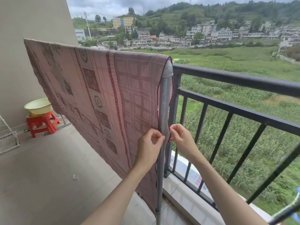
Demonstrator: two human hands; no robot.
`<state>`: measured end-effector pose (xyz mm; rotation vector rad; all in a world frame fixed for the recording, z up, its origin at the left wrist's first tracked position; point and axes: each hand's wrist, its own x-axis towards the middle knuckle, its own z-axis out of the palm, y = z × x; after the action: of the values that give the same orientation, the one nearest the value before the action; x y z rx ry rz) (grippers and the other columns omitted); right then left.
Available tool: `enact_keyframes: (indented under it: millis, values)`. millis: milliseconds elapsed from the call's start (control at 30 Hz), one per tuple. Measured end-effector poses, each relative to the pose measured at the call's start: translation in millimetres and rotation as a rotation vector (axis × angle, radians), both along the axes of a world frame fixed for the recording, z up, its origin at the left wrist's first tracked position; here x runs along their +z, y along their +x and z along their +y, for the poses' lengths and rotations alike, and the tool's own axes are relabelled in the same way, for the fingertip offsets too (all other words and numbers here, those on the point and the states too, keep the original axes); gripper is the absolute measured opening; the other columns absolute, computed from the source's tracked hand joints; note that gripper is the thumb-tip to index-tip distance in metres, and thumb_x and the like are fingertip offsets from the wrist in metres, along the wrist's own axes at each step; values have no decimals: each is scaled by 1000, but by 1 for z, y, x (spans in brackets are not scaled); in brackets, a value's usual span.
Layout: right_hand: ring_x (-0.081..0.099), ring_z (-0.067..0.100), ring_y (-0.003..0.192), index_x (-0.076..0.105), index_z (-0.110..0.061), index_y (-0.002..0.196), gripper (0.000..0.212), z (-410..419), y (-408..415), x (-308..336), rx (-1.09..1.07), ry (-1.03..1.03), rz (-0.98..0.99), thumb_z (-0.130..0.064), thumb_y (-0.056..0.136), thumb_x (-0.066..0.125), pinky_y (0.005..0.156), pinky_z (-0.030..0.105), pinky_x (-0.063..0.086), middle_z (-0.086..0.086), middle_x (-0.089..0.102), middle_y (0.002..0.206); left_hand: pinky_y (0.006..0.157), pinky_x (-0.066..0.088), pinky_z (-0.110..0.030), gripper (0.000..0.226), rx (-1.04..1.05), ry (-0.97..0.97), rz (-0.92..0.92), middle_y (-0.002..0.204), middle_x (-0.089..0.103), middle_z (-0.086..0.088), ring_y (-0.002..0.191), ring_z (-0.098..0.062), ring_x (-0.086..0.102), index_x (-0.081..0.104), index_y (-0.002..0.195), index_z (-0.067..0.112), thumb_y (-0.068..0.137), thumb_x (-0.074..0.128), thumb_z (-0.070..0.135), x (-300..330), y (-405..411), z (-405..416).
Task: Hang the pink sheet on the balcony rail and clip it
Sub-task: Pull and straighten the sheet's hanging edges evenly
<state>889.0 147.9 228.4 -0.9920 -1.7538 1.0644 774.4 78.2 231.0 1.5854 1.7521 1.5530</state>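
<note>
The pink patterned sheet (100, 88) hangs draped over a grey drying rack whose upright pole (164, 111) stands just inside the black balcony rail (235, 78). The sheet's near edge runs down both sides of the pole. My left hand (150, 143) pinches the sheet's front edge left of the pole. My right hand (180, 137) pinches the back edge right of the pole. Both hands are at the same height, a hand's width apart. No clip is visible.
A red plastic stool (42, 124) with a pale green basin (38, 105) on it stands by the wall at far left. A white wire rack (8, 138) leans at the left edge. A small white scrap (75, 177) lies on the concrete floor.
</note>
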Motion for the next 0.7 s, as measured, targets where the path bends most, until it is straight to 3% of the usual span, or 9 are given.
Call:
enact_keyframes:
  millis: [67,133,267,367,467,600,700]
  values:
    - [61,27,87,56,-10,92,13,0,2,-3,-31,9,3,-11,96,44,79,35,55,7,60,88,64,40,-4,23,35,50,-10,74,57,11,72,1,55,50,75,26,84,63,9,1,7,-4]
    - [61,29,90,57,-12,91,14,-1,3,-5,-41,6,1,-11,96,44,82,39,54,7,61,89,65,40,-3,19,106,100,-119,79,54,7,74,-5,53,49,85,20,84,63,7,1,8,-3]
    - [60,15,84,56,-8,93,16,-7,2,-7,-20,-37,48,-10,98,41,76,24,54,4,61,89,68,38,-1,35,103,-25,-125,92,52,9,82,-4,52,51,101,18,75,74,19,-11,-3,6]
    - [56,6,75,53,-9,88,16,-11,-2,-8,-10,-40,102,-9,98,40,68,15,52,-1,56,82,65,40,-1,21,61,-71,-127,84,60,9,77,-5,58,59,94,13,78,71,10,-17,-3,9]
    - [56,1,72,53,-12,85,17,-13,-3,-10,-18,-46,144,-9,97,42,67,13,50,-2,56,81,63,39,0,8,107,-33,-114,73,58,14,69,4,55,64,85,8,79,69,6,-16,-4,11]
    - [64,11,89,59,-15,93,9,-16,-1,-18,-19,-45,147,-8,91,55,81,22,52,2,66,94,63,40,-1,9,111,5,-112,72,59,13,67,8,56,62,79,12,82,66,5,-21,0,5]
    - [61,-3,85,61,-21,93,17,-18,-2,-24,-84,14,124,-6,86,61,80,15,49,-9,66,92,64,40,-1,6,121,25,-104,74,60,14,72,13,56,63,82,11,82,65,6,-28,7,1]
